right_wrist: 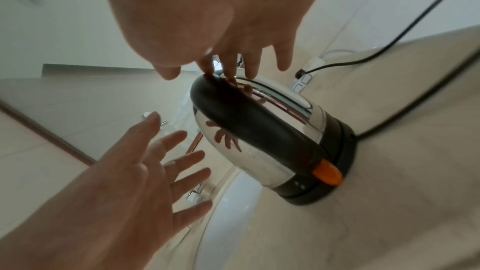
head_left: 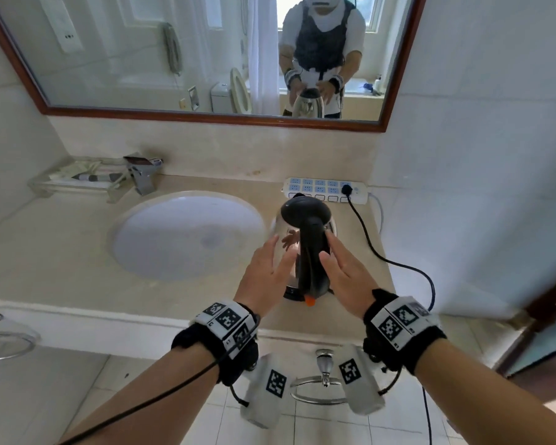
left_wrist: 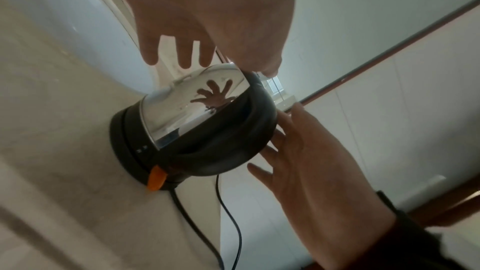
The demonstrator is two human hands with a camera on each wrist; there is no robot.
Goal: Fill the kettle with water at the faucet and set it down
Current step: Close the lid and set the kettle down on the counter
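A steel kettle (head_left: 308, 220) with a black lid, black handle and orange switch (head_left: 309, 300) stands on its black base on the counter, right of the sink (head_left: 187, 236). My left hand (head_left: 270, 261) hovers open at its left side, fingers spread, apart from the steel wall (left_wrist: 197, 114). On the other side my right hand (head_left: 337, 258) is open too, with straight fingers (right_wrist: 207, 67) at the top of the handle (right_wrist: 259, 130); I cannot tell whether they touch it. The chrome faucet (head_left: 142, 175) is behind the sink, at the far left.
A white power strip (head_left: 325, 189) lies against the back wall behind the kettle. A black cord (head_left: 369, 245) runs from it across the counter's right side. A glass shelf (head_left: 77, 181) with toiletries sits left of the faucet. A towel ring (head_left: 321, 387) hangs below the counter edge.
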